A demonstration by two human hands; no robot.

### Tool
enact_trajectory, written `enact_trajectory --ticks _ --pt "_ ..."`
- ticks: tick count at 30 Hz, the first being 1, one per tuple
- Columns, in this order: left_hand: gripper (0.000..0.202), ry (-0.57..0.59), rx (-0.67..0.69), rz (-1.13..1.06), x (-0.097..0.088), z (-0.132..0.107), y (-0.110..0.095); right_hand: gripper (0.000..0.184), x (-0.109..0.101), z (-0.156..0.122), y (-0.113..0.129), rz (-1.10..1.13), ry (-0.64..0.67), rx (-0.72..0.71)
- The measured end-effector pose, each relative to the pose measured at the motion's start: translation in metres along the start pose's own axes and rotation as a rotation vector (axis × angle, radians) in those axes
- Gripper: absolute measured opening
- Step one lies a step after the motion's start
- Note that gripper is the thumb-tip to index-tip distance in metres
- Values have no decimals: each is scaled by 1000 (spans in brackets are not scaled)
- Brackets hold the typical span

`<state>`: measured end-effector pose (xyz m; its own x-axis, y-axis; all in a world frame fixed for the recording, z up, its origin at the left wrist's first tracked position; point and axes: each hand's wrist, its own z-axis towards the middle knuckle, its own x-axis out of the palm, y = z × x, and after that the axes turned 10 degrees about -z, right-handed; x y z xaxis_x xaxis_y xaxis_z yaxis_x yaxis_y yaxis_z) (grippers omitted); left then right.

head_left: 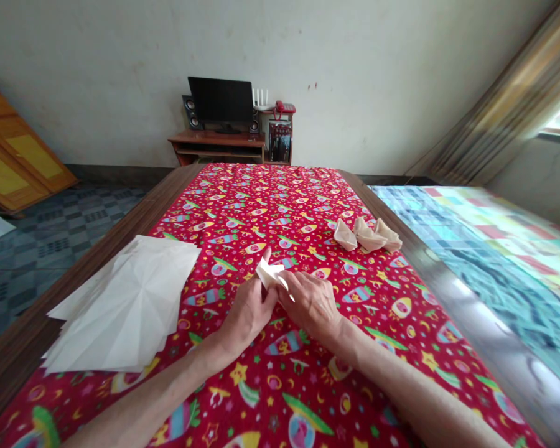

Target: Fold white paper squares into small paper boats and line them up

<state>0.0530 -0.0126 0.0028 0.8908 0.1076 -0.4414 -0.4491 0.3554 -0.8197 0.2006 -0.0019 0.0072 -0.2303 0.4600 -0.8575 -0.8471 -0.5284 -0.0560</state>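
A small folded piece of white paper is held between my two hands above the middle of the table. My left hand pinches its left side, with one finger pointing up beside it. From the right, my right hand presses its curled fingers on the paper's right edge; the fingertips are partly hidden. To the left lies a stack of creased white paper sheets, the top one showing fold lines that fan out from a centre. Several folded cream paper shapes sit close together at the right.
A red patterned cloth covers the table, whose brown wooden edge shows on the left. Beyond stands a desk with a monitor and a red telephone. A bed with a coloured cover is on the right, a wooden cabinet on the left.
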Motion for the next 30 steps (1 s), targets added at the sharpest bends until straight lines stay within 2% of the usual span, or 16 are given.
enact_trajectory --ticks 4,8,12,16,19,24,30 --pt "58 -9 -31 51 -5 1 -1 21 0 2 -5 20 11 37" --pt "65 -45 14 92 -14 7 -1 16 -3 2 -13 89 49 124" --pt "50 -16 106 106 -17 9 1 17 -5 1 -15 146 97 155" --pt "41 7 209 149 -14 6 7 32 -4 -1 -15 125 140 150" --pt "42 76 209 240 -14 4 15 33 -3 -3 -20 98 210 140" --pt "40 281 157 401 -16 3 20 33 0 -10 -27 89 331 61" --pt "44 420 275 587 -18 1 16 34 5 -13 -28 -29 373 -6"
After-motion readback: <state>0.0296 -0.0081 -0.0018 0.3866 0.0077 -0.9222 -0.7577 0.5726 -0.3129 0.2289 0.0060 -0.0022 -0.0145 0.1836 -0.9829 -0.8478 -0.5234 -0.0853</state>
